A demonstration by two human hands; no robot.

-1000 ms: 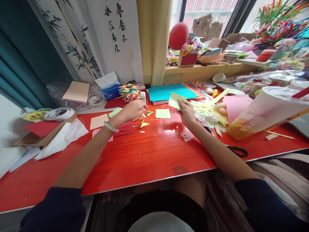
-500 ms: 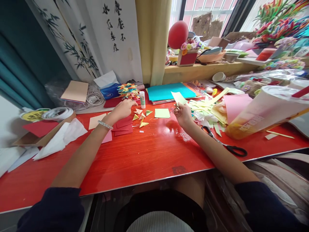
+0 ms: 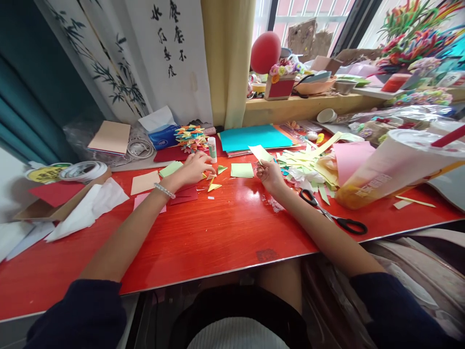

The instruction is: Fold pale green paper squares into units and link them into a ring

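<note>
Pinching a pale green sheet between thumb and curled fingers, a right hand holds the paper raised above a red tabletop, just off the 3 o'clock side of a square pale green stack. At 9 o'clock from the stack, the left hand — partly open, fingers bent and pointing down — hovers over or touches small folded paper pieces; whether it has hold of one cannot be told. A green folded piece lies by its fingertips, a yellow folded piece at the stack's 8 o'clock. Just beyond that hand, at 10 o'clock, stands a white glue stick, with a multicoloured paper cluster farther out. Blue sheets lie toward 12 o'clock, paper strips at 3 o'clock, and black-handled scissors at 4 o'clock — beside the right forearm.
</note>
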